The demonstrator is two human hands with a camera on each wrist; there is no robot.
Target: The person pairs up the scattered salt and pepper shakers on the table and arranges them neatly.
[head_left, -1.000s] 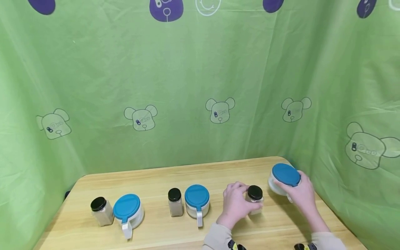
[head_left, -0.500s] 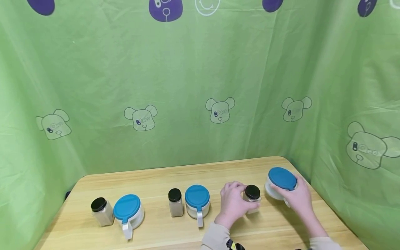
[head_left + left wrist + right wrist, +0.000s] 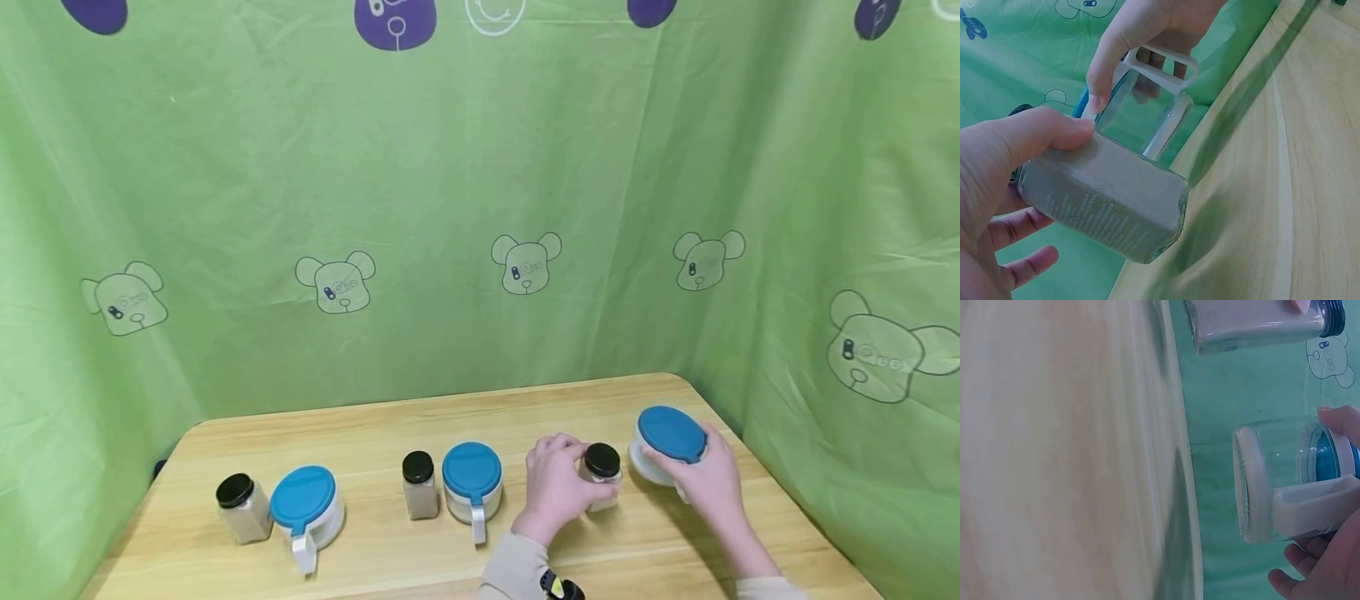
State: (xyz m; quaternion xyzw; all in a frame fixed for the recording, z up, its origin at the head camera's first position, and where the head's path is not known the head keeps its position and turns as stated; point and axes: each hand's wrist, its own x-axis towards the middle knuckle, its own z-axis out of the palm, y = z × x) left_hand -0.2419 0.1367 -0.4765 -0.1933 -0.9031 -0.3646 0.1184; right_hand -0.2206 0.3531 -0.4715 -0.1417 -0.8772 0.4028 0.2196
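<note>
My left hand (image 3: 557, 483) grips a square glass spice jar (image 3: 602, 472) with a black lid, thumb on the near side. Pale greyish powder fills that jar (image 3: 1110, 194) in the left wrist view, and small print runs along its side. My right hand (image 3: 711, 479) holds a round glass seasoning jar (image 3: 670, 437) with a blue lid and white handle, gripping near the lid. White contents lie at the bottom of this seasoning jar (image 3: 1252, 487) in the right wrist view. Both jars are raised off the table, side by side and slightly apart.
On the wooden table (image 3: 360, 558) stand two similar pairs. One black-lidded jar (image 3: 245, 508) is beside a blue-lidded jar (image 3: 305, 504) at the left. Another black-lidded jar (image 3: 420, 485) and blue-lidded jar (image 3: 472, 479) stand mid-table. Green curtain (image 3: 435, 167) surrounds the back and sides.
The right hand has brought the blue-lidded jar left and nearer the person, towards the other held jar. The left hand has shifted slightly left with its spice jar. The standing jars stayed put.
</note>
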